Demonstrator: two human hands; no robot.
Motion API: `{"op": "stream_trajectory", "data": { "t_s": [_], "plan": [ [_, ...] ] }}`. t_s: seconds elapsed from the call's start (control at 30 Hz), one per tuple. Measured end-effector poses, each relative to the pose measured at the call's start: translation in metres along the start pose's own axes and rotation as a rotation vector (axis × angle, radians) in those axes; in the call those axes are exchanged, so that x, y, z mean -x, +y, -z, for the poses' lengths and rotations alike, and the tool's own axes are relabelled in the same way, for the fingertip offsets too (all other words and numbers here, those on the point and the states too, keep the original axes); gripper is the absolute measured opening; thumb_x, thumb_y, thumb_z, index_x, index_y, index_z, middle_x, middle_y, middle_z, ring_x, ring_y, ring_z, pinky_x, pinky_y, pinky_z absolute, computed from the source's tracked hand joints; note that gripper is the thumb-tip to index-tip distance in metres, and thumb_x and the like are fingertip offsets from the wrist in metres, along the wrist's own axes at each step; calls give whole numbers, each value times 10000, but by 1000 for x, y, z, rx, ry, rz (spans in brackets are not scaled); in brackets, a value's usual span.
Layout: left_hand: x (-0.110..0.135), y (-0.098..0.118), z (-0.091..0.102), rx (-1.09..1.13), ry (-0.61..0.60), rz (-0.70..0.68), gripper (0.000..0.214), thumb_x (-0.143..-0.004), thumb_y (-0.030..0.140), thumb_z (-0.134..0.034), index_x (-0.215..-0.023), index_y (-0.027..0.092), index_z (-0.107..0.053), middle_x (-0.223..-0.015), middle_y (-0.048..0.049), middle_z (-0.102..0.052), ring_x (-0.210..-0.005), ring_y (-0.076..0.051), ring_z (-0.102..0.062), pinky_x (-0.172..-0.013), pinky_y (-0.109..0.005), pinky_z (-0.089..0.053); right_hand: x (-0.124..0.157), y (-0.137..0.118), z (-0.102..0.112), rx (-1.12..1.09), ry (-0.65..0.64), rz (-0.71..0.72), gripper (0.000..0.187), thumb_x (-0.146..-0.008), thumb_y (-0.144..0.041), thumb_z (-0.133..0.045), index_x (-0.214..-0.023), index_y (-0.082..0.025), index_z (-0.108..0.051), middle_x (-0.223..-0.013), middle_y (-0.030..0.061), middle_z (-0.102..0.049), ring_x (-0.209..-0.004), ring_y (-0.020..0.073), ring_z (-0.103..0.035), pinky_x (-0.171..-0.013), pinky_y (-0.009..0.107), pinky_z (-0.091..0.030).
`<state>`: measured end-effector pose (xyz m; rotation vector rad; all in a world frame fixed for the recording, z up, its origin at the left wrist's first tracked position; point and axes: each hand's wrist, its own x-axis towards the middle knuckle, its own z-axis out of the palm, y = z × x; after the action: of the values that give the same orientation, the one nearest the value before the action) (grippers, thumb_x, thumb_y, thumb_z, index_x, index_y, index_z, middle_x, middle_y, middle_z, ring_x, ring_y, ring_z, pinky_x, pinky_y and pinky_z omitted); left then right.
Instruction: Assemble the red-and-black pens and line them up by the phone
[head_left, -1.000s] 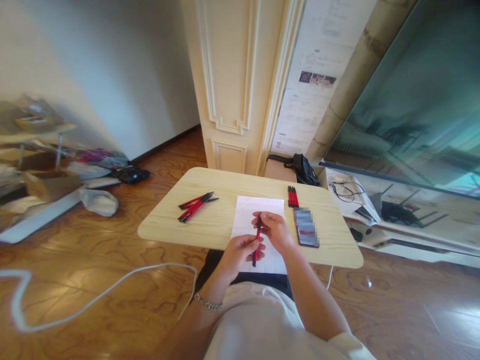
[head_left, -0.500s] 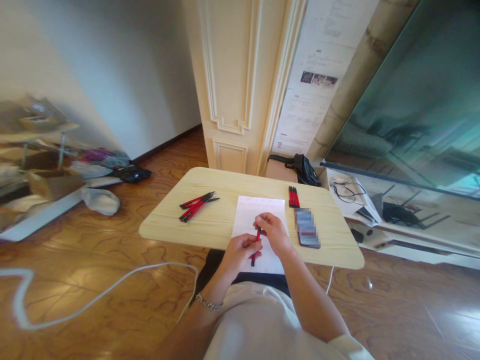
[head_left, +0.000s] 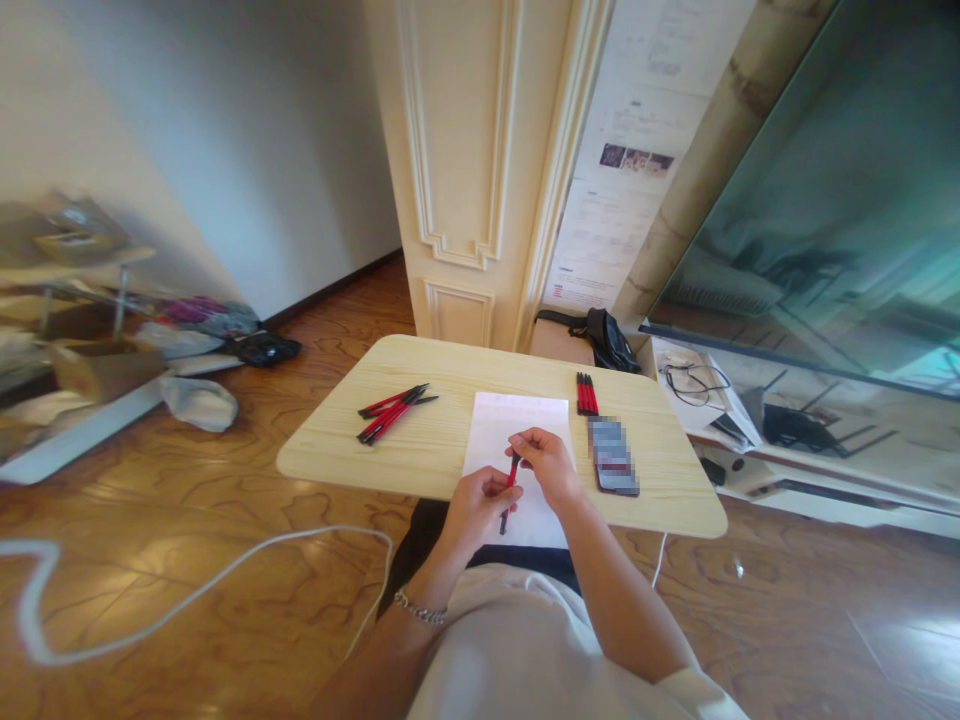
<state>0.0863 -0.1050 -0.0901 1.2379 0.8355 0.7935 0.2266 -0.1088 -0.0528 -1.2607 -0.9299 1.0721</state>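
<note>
Over a white sheet of paper, a red pen with black ends is held between both hands. My left hand is closed around its lower part, and the black lower end sticks out beneath the fingers. The fingers of my right hand pinch the black upper end. To the left lies a loose pile of similar red and black pens. Several more pens lie side by side in a row to the right, just behind a phone whose screen is blurred out.
The light wooden table has rounded corners. Behind it stand a cream panelled door and a black bag. A white cable runs across the floor at left. Boxes and bags clutter the far left.
The pen has tilted slightly, its lower end shifting a little to the left. Both hands keep their grip, and the things on the table stay as they were.
</note>
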Motion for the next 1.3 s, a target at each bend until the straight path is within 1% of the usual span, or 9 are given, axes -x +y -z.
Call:
{"op": "stream_trajectory", "data": {
  "t_s": [0.13, 0.23, 0.3, 0.37, 0.5, 0.7, 0.93, 1.2, 1.3],
  "plan": [
    [3, 7, -1, 87, -58, 85, 281, -678, 356, -729, -797, 127, -617, -682, -57, -675, -595, -176, -649, -548, -264, -493, 2, -1, 1, -17, 5, -11, 284, -709, -439, -679, -761, -163, -635, -732, 49, -671, -652, 139, -563, -589, 255, -399],
    [6, 15, 0, 167, -134, 156, 324, -713, 378, -703, -904, 126, -632, -792, -90, -696, -654, -185, -664, -622, -300, -518, 4, -6, 5, -126, -71, -47, 329, -753, -468, -630, -886, -169, -667, -809, 62, -670, -713, 149, -577, -621, 265, -428],
    [8, 19, -1, 182, -144, 170, 337, -716, 384, -701, -923, 126, -635, -807, -95, -697, -663, -187, -666, -645, -315, -524, 5, -7, 6, -190, -117, -60, 351, -777, -470, -603, -943, -168, -673, -835, 70, -668, -723, 149, -579, -635, 271, -439],
    [8, 18, -2, 176, -126, 172, 325, -703, 377, -713, -894, 125, -636, -780, -91, -696, -653, -189, -664, -637, -318, -527, 5, -5, 6, -206, -123, -47, 327, -775, -446, -616, -907, -155, -683, -793, 66, -664, -703, 145, -577, -645, 277, -444],
    [7, 11, -4, 120, -62, 135, 274, -686, 344, -724, -828, 125, -641, -709, -71, -686, -614, -185, -656, -591, -297, -523, 4, 1, 2, -168, -58, -5, 290, -754, -418, -645, -821, -139, -690, -709, 60, -657, -662, 148, -576, -658, 299, -455],
    [6, 2, -5, -7, 25, 34, 223, -699, 333, -698, -789, 131, -669, -655, -57, -676, -573, -171, -639, -510, -240, -483, 3, 5, -5, -88, 34, 29, 291, -755, -416, -632, -797, -133, -687, -679, 61, -659, -628, 152, -571, -617, 298, -453],
    [3, -5, -3, -34, 36, 13, 226, -703, 346, -687, -793, 140, -668, -667, -52, -677, -580, -177, -642, -523, -249, -487, 2, 10, -8, -43, 75, 33, 302, -769, -424, -609, -810, -134, -682, -691, 62, -659, -631, 150, -570, -602, 286, -449],
    [-2, 3, -1, 47, -8, -10, 257, -680, 354, -714, -828, 147, -674, -704, -48, -689, -608, -173, -644, -577, -262, -501, 7, -3, -5, -72, -52, 7, 406, -801, -509, -552, -996, -171, -665, -857, 90, -678, -722, 154, -586, -597, 263, -440],
    [-2, 6, 0, 51, -3, -21, 275, -685, 369, -716, -839, 144, -678, -700, -49, -682, -618, -169, -639, -587, -260, -501, 9, -8, -1, -74, -89, -5, 436, -809, -536, -533, -1010, -173, -665, -877, 95, -679, -732, 158, -596, -609, 265, -441]
  ]
}}
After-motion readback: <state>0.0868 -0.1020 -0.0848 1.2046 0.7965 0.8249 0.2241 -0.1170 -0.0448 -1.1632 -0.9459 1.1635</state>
